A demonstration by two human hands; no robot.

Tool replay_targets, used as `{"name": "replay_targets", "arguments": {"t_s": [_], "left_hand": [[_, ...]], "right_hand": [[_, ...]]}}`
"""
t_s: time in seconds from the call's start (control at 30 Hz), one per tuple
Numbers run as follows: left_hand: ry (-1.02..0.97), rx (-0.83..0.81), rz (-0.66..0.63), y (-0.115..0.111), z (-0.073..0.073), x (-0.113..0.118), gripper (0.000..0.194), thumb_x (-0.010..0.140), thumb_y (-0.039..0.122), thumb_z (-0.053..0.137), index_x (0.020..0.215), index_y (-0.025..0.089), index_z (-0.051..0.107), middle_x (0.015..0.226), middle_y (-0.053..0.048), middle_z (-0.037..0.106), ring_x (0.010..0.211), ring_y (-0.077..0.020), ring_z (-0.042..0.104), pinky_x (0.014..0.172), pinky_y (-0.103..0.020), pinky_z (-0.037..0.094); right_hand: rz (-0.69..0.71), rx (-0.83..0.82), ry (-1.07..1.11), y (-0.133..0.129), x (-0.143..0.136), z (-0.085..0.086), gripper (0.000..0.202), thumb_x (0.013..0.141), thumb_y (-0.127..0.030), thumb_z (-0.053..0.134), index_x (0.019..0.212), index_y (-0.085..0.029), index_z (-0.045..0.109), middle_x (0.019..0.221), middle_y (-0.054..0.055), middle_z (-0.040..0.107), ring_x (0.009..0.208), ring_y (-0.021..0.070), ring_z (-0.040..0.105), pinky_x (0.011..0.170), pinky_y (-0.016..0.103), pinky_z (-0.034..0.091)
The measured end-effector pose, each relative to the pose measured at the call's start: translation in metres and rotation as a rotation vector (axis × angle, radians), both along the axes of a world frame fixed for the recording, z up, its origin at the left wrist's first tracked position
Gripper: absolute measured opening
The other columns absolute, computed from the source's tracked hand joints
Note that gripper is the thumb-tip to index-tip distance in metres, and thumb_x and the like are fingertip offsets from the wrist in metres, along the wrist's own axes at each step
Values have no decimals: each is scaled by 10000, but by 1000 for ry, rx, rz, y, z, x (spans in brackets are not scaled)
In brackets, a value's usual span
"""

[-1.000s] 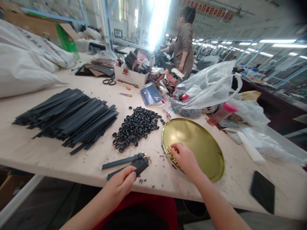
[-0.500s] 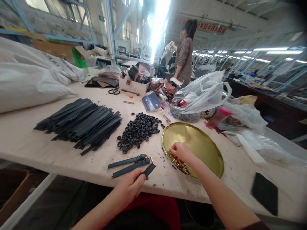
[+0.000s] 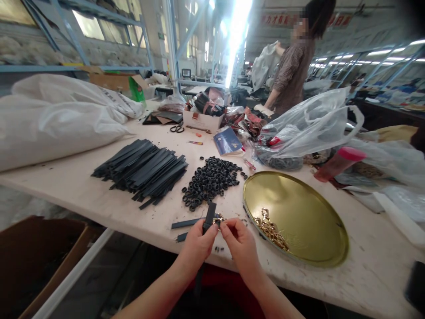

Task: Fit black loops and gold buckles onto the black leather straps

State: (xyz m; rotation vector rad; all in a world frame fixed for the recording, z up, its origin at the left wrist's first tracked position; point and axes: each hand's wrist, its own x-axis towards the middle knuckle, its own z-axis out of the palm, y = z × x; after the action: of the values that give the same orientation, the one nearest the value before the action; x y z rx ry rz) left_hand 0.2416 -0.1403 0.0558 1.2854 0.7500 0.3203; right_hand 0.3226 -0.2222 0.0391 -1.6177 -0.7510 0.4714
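Observation:
My left hand (image 3: 196,246) grips a black strap (image 3: 209,215) and holds it upright at the table's near edge. My right hand (image 3: 239,243) pinches a small gold buckle (image 3: 219,219) against the strap's upper part, fingertips of both hands touching. To the right lies a round gold tray (image 3: 305,208) with a small heap of gold buckles (image 3: 270,229) at its near left rim. Two finished straps (image 3: 186,223) lie on the table just behind my left hand. Behind them sits a pile of small black loops (image 3: 212,179) and, further left, a stack of black straps (image 3: 146,168).
Big white sacks (image 3: 56,119) fill the table's left end. Plastic bags (image 3: 308,128), a pink-capped bottle (image 3: 338,161), a blue booklet (image 3: 227,141), scissors (image 3: 176,129) and a white box (image 3: 201,119) crowd the back. A person (image 3: 294,62) stands beyond. A cardboard box (image 3: 36,261) sits below left.
My right hand left the gold tray with a buckle and came to the strap. My left hand lifted the strap upright. The camera view shifted left and up.

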Motion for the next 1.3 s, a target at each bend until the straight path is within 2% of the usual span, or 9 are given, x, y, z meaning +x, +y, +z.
{"name": "replay_targets", "arguments": {"t_s": [0.13,0.23,0.3,0.47,0.7,0.87,1.0,1.13,1.3], "left_hand": [[74,61,-149,9,3,-9,238,756,399,493,708,182,404,403,113,310,340,-44,252,335,-164,188],[124,-1,-371,15,5,-12,184,751,355,483,753,178,434,380,121,298,312,-49,246,317,-164,193],[130,-49,-452,17,5,-14,172,747,341,486,767,175,445,379,119,307,309,-48,253,318,-163,193],[37,-116,-456,21,2,-18,243,776,405,480,712,176,429,411,106,338,326,-40,259,330,-163,198],[-64,-252,-325,25,-3,-26,314,810,477,421,752,169,444,442,101,334,341,-36,221,338,-164,173],[86,21,-313,24,-13,-39,257,831,396,367,793,171,484,397,98,333,324,-65,263,344,-178,195],[94,398,-396,19,-4,-45,248,843,325,380,763,178,564,576,29,524,547,-110,476,537,-197,369],[44,538,-453,14,8,-45,215,849,271,383,865,196,584,877,-8,620,848,-159,536,771,-235,382],[83,380,-399,10,2,-47,177,832,309,417,797,164,512,650,27,549,599,-104,483,567,-197,374]], "right_hand": [[139,-15,-327,-8,11,-1,93,793,-224,520,763,-215,607,871,58,567,817,183,524,746,322,408],[224,-78,-79,-9,18,-2,13,752,-206,557,764,-212,558,800,26,557,723,157,532,656,292,425],[272,-100,178,-8,20,-1,140,726,-229,587,840,-215,507,687,-22,526,620,130,510,583,263,412],[363,-92,419,-3,16,3,384,677,-332,668,983,-200,477,620,-60,495,558,99,466,540,234,362],[268,-37,527,-5,6,-1,296,657,-348,705,884,-191,599,592,-50,540,562,96,500,582,245,399],[65,161,957,-5,3,0,264,603,-265,763,821,-201,626,665,-52,586,562,59,534,579,199,466],[-12,182,1136,-4,-5,-2,310,551,-223,796,810,-189,629,682,-45,599,535,40,537,546,162,486],[41,133,1053,-7,-21,-9,267,598,-263,767,801,-176,617,660,-42,588,526,47,518,528,171,468],[40,80,628,-13,-36,-15,209,678,-332,693,748,-159,599,607,-33,570,527,73,472,506,193,412]]}}
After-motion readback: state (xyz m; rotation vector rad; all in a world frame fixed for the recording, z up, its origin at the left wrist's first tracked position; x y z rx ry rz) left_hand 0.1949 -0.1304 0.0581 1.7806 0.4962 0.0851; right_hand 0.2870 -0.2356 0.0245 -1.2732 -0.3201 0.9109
